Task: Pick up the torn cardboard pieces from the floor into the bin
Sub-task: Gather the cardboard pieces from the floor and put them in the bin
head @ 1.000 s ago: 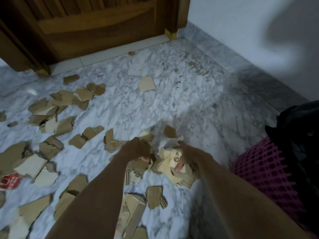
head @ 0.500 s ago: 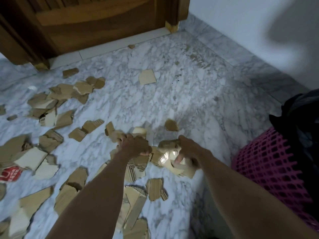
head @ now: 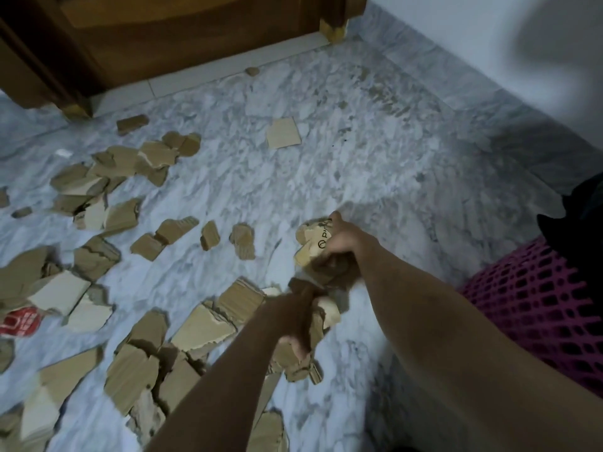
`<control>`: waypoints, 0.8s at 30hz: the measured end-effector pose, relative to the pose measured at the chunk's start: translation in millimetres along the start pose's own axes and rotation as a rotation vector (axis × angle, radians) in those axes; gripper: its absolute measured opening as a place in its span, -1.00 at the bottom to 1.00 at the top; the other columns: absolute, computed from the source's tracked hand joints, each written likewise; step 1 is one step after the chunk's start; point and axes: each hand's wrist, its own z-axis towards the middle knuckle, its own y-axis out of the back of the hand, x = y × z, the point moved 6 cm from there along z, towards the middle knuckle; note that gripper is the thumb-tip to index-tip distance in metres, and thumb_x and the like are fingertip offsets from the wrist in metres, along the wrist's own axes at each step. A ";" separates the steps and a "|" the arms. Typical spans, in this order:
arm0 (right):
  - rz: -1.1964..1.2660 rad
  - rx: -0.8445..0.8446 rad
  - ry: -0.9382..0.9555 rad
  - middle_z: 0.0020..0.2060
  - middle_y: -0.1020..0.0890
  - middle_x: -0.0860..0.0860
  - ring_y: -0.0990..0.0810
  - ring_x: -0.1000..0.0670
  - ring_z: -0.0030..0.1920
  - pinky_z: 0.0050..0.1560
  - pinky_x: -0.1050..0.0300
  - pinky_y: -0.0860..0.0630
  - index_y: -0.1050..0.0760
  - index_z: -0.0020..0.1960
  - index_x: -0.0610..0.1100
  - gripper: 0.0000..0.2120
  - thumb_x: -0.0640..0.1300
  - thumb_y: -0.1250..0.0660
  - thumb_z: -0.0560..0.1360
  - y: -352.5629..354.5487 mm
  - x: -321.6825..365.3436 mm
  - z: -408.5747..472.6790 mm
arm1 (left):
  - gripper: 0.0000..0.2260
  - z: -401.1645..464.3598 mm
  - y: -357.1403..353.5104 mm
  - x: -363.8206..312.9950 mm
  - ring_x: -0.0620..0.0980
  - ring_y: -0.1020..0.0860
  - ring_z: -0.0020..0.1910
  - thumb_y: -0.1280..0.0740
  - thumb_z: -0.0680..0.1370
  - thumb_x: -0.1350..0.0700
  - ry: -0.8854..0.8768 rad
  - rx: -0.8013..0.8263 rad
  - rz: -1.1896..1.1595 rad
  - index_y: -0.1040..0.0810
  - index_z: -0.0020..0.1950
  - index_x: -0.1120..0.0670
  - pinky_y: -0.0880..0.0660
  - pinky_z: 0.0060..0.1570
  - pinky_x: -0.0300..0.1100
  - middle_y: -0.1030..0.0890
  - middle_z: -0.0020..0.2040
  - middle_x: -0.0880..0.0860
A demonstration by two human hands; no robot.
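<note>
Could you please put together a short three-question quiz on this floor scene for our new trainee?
1. True or false: the right hand grips a bundle of cardboard pieces.
2. Which side of the view is the pink mesh bin on? A) left B) right C) top
3. Fill in: a lone square cardboard piece lies on the marble floor, nearer the wooden ____ than the hands.

Key: 1 true; 2 B; 3 door.
</note>
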 end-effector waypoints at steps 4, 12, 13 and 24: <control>-0.085 -0.051 -0.046 0.49 -0.11 -0.20 -0.10 -0.27 0.50 0.30 -0.20 -0.39 -0.06 0.55 -0.09 0.14 0.00 -0.69 0.20 -3.5 -1.3 -2.5 | 0.10 -5.3 -18.2 13.2 0.14 -0.49 0.24 -0.67 0.07 -0.09 0.004 -0.172 -0.021 -0.15 0.47 -0.01 -0.60 0.10 0.10 -0.31 0.36 0.04; 0.255 -0.022 0.069 0.11 -0.59 -0.05 -0.59 -0.09 0.10 0.10 -0.07 -0.60 -0.36 0.27 -0.05 -0.14 -0.06 -0.71 0.07 11.7 -0.3 -28.3 | -0.25 -15.7 5.6 43.3 0.04 -0.59 0.09 -0.65 0.17 -0.07 0.157 -0.162 -0.117 -0.44 0.28 0.04 -0.57 0.06 -0.08 -0.62 0.18 0.03; 0.345 -0.034 0.090 0.01 -0.64 -0.02 -0.62 -0.03 0.02 -0.02 0.02 -0.62 -0.42 0.20 -0.07 -0.29 -0.14 -0.69 0.15 18.4 1.8 -33.8 | -0.36 -15.4 15.0 48.4 -0.03 -0.61 -0.01 -0.62 0.20 -0.09 0.165 -0.188 -0.124 -0.52 0.22 -0.01 -0.60 -0.01 -0.16 -0.65 0.14 0.01; -0.158 0.216 0.121 0.31 -0.54 -0.08 -0.55 -0.22 0.26 0.17 -0.22 -0.56 -0.14 0.48 -0.06 0.10 -0.06 -0.71 0.12 -91.8 12.7 -69.6 | -0.22 -51.0 27.0 117.4 0.15 -0.30 0.39 -0.53 0.33 -0.23 0.526 -0.381 -0.168 -0.38 0.45 0.05 -0.36 0.33 0.01 -0.32 0.37 0.10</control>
